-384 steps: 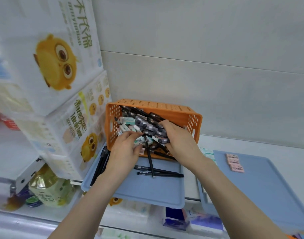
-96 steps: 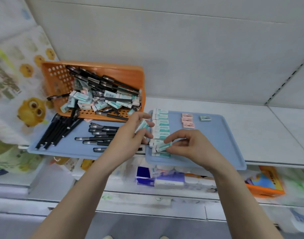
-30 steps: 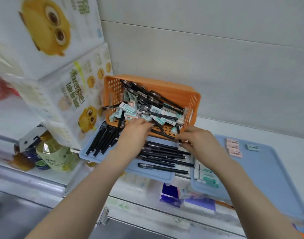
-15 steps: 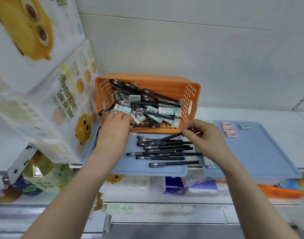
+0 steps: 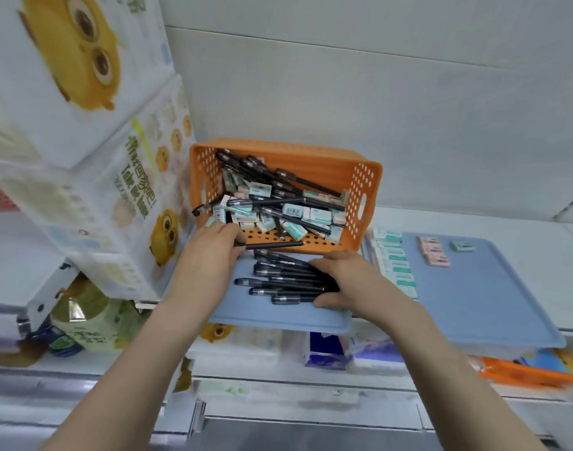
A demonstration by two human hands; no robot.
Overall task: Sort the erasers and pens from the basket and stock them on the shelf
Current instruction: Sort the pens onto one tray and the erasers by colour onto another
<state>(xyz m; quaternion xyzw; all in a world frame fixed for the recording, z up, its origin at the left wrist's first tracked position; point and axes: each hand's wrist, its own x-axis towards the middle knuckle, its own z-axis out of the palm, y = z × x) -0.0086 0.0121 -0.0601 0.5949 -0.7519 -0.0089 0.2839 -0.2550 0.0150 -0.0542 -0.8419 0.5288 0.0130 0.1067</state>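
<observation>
The basket (image 5: 311,161) is orange moulded plastic, its walls and floor punched with round holes, with a dull sheen. The pens (image 5: 288,281) are black plastic, glossy, with clear barrels near the tips. The erasers (image 5: 317,216) in the basket wear printed paper sleeves; the pink erasers (image 5: 433,252) look matt. Both the left tray (image 5: 278,315) and the right tray (image 5: 480,304) are smooth, matt blue plastic. The tissue packs (image 5: 93,190) are wrapped in shiny printed film. The bottle (image 5: 83,317) is clear, glossy plastic. The shelf (image 5: 522,222) and back panel (image 5: 376,92) look smooth, white and faintly satin.
</observation>
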